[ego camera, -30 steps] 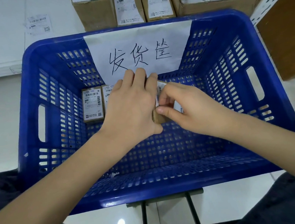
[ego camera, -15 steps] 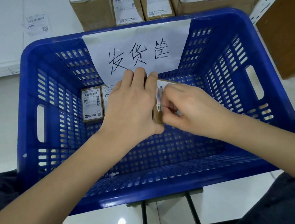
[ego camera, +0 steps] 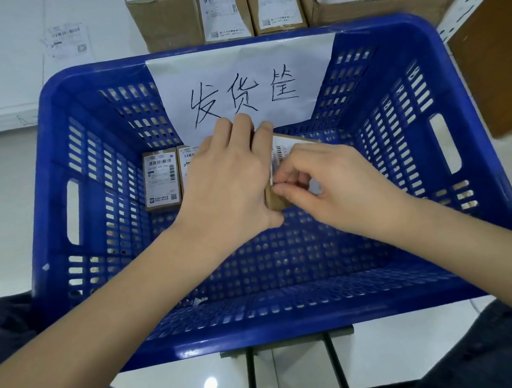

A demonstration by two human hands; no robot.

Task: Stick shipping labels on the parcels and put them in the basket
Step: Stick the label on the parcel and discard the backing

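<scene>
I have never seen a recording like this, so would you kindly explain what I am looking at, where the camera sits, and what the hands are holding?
There is no machine here: a person works with two bare hands, and the single camera is worn on their head, looking forward and down.

Below the hands is a blue basket with a handwritten paper sign on its far wall. Two labelled parcels already lie inside, at the far left.

The left hand holds a small cardboard parcel above the basket floor. The right hand pinches the shipping label against it, apparently while sticking it on.

Beyond the basket stand more labelled boxes, an open carton with white paper scraps, and a loose label on the white surface at the left.
</scene>
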